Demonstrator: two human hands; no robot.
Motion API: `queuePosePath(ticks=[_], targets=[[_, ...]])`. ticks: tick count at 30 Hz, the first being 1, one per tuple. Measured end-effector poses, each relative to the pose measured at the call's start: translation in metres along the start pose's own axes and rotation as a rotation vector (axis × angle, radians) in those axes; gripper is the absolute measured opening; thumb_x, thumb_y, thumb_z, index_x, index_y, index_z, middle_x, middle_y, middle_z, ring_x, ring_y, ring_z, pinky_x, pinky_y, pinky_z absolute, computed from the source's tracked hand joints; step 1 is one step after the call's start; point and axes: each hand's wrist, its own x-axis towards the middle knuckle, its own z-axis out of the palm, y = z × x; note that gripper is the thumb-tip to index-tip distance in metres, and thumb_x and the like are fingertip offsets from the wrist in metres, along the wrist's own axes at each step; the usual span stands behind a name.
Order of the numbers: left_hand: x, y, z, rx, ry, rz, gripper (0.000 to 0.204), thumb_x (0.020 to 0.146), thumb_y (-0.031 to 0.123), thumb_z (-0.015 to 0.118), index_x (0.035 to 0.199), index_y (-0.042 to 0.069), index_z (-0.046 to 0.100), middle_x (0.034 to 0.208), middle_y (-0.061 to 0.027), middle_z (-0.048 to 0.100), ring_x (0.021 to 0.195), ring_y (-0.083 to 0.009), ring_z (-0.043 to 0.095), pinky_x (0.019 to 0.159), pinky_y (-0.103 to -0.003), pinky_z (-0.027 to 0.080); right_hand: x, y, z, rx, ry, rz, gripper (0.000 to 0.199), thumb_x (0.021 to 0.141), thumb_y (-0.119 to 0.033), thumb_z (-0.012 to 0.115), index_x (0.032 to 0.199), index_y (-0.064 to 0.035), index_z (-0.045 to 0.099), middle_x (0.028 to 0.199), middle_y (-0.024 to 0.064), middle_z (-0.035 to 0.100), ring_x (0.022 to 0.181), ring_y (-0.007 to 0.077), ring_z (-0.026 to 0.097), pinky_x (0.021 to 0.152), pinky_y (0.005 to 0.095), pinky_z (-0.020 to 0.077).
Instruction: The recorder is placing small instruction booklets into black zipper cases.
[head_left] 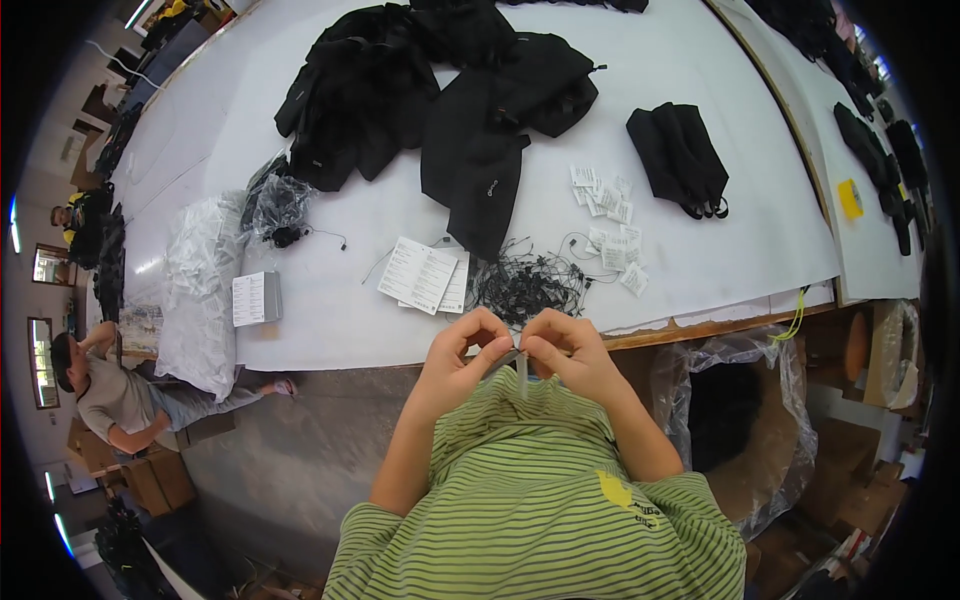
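Head view: small grey tag (pixel 518 358) pinched between fingertips of left hand (pixel 462 352) and right hand (pixel 566 352), held before chest; tangle of black strings (pixel 525 283) just beyond fingers; white cards (pixel 424 275) beyond left fingers; black garments (pixel 450 90) farther off.

Bright, even overhead light is washing across the white paper-covered table (pixel 700 120), leaving only soft, faint shadows. The black garment pile (pixel 440 90) is losing its detail. Fisheye distortion is bending straight edges, and the corners are darkening to black.
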Motion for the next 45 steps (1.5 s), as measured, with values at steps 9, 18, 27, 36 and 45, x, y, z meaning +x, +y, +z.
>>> queuePosePath(ticks=[9,18,27,36,45], targets=[[0.094,-0.031,-0.033,0.994,0.604,0.448,0.052,0.076,0.024,0.074,0.112,0.0,0.047,0.118,-0.0188,0.049,0.108,-0.0347,0.048,0.091,-0.043,0.04,0.0,0.012,-0.01,0.147,0.006,0.152,0.007,0.092,-0.009,0.059,0.093,-0.0026,0.056,0.059,-0.0027,0.051,0.048,0.003,0.043,0.043,0.0198,0.0292],[0.14,-0.027,-0.026,0.822,0.382,0.413,0.027,0.075,0.002,0.067,0.101,0.001,0.058,0.095,-0.0136,0.061,0.092,-0.0324,0.054,0.084,-0.039,0.045,-0.025,0.018,-0.028,0.129,0.066,0.178,0.007,0.092,-0.007,0.059,0.091,-0.003,0.053,0.061,-0.0012,0.051,0.048,0.0043,0.043,0.045,0.0198,0.0306],[0.175,0.022,-0.038,1.03,0.097,0.747,0.029,0.073,0.004,0.069,0.099,0.017,0.067,0.107,-0.0012,0.062,0.103,-0.0243,0.05,0.089,-0.037,0.036,-0.021,0.008,-0.026,0.164,0.039,0.189,0.009,0.092,-0.011,0.059,0.095,-0.0033,0.056,0.063,-0.0032,0.05,0.052,0.0029,0.042,0.046,0.0196,0.0286],[0.113,-0.052,0.017,1.08,-0.231,0.59,0.033,0.071,0.002,0.065,0.097,0.022,0.067,0.134,-0.0019,0.048,0.127,-0.0305,0.037,0.104,-0.043,0.028,-0.041,0.012,-0.043,0.173,0.12,0.228,0.009,0.092,-0.011,0.059,0.093,-0.0023,0.055,0.057,-0.0036,0.047,0.05,0.0028,0.04,0.047,0.02,0.0292],[0.072,-0.042,0.026,0.835,0.181,0.434,0.02,0.068,0.011,0.073,0.087,0.017,0.07,0.107,-0.0012,0.054,0.106,-0.0262,0.044,0.093,-0.041,0.031,-0.038,0.018,-0.041,-0.27,0.365,0.126,0.01,0.087,-0.012,0.064,0.09,-0.0036,0.06,0.052,-0.0031,0.044,0.046,0.0035,0.037,0.045,0.0232,0.0274]])
